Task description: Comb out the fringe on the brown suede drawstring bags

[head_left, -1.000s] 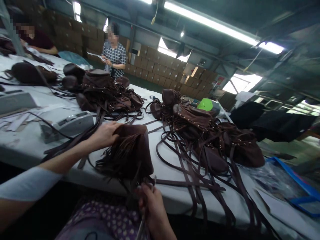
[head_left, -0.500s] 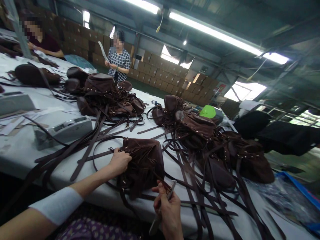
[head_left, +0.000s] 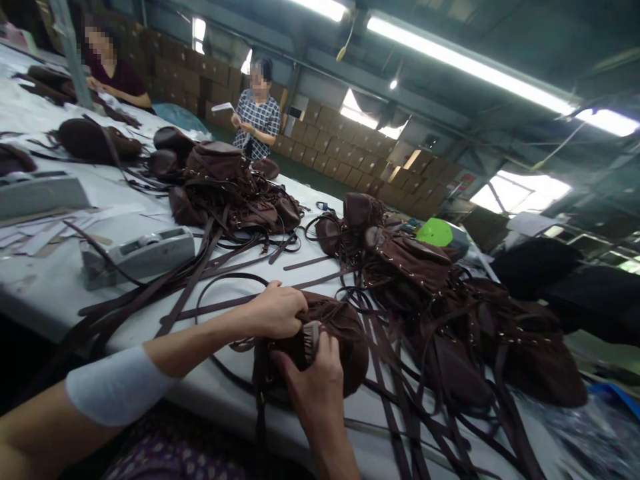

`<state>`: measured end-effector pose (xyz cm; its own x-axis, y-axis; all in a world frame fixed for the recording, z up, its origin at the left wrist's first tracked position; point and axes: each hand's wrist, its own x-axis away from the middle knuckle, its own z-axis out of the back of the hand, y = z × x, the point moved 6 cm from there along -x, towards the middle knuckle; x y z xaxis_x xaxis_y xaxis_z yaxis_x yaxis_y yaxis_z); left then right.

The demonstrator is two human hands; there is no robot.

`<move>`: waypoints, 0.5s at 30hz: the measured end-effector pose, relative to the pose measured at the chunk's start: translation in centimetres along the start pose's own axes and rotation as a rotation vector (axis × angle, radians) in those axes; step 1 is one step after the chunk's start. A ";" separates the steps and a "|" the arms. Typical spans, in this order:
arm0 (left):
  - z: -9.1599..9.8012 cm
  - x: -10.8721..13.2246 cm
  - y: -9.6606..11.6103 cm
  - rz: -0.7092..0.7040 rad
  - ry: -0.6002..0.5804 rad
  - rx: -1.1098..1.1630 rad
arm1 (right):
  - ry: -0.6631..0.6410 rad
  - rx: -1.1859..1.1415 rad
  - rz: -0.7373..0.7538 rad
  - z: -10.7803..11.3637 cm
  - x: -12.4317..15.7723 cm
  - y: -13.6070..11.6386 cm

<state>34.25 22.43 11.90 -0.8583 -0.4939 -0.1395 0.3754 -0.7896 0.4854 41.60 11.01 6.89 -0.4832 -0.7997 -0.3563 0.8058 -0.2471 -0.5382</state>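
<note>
A dark brown fringed bag [head_left: 350, 340] lies at the front edge of the white table. My left hand [head_left: 277, 310] is closed on the bag's upper left part. Just below and to the right, my right hand [head_left: 317, 373] grips a small light-coloured brush [head_left: 311, 340], its bristles against the bag's surface. Dark straps loop out to the left of the bag and hang over the table edge. The part of the bag under my fingers is hidden.
Brown bags are piled to the right [head_left: 410, 267] and at the back left [head_left: 220, 173]. A grey tape dispenser [head_left: 140, 253] stands at the left, another [head_left: 43, 195] beyond it. Long straps trail across the table [head_left: 305, 275]. Two people [head_left: 259, 120] [head_left: 117, 77] are across it.
My right hand has moved up onto the bag with the brush. My left hand has shifted right, and the bag is turned and bunched. The view has shifted slightly.
</note>
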 end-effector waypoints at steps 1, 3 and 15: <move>-0.1 -0.3 0.1 0.006 0.000 0.037 | -0.011 0.051 0.001 -0.6 -0.4 -0.5; -0.3 -0.8 0.1 0.030 0.011 0.124 | 0.010 0.126 -0.031 -1.5 -1.0 -0.7; -0.5 1.3 -5.3 0.258 0.523 1.163 | 0.041 -0.617 -0.426 -1.3 -3.1 7.2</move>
<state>31.32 25.84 8.74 -0.4709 -0.8739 -0.1203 -0.2393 -0.0047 0.9709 48.49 12.45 3.17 -0.7321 -0.6799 -0.0430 0.2136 -0.1691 -0.9622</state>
